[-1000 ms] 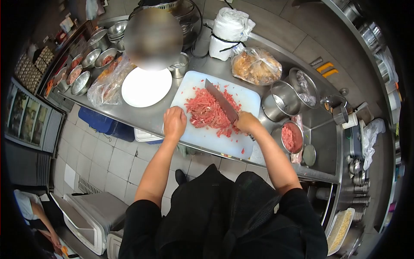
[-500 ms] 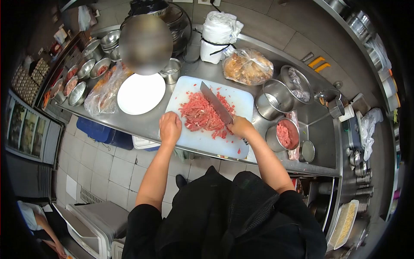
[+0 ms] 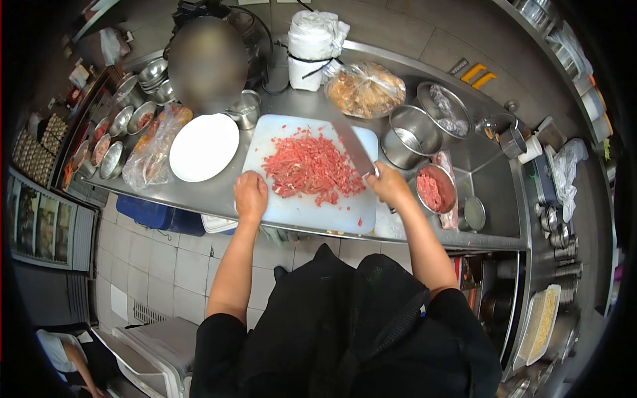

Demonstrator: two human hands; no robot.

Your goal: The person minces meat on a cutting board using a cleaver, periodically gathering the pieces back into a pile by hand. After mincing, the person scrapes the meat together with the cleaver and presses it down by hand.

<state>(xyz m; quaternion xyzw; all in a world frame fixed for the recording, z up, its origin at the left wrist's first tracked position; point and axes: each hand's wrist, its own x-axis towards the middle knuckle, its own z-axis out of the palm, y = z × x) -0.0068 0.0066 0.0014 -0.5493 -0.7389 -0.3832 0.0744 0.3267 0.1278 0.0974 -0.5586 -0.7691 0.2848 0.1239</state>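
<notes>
My right hand (image 3: 390, 186) is closed around the handle of a kitchen knife (image 3: 356, 147) with a broad blade. The blade is at the right side of the chopped red meat (image 3: 308, 166), its far end smeared by motion. That meat lies in a loose heap of strips and small bits on a white cutting board (image 3: 292, 215). At the board's left edge rests my left hand (image 3: 251, 197), fingers curled together over the edge; the fingertips are hidden. No meat is in the left hand.
Left of the board is a white plate (image 3: 204, 147), beside a plastic bag of food (image 3: 156, 149) and several metal bowls. On the right stand a metal pot (image 3: 411, 137), a bowl of minced meat (image 3: 436, 189) and the sink (image 3: 494, 199). A bagged brown food (image 3: 366, 89) sits behind.
The knife has lifted from the meat and moved right with my right hand. The meat heap looks more spread out to the right. My left hand stays at the board's left edge.
</notes>
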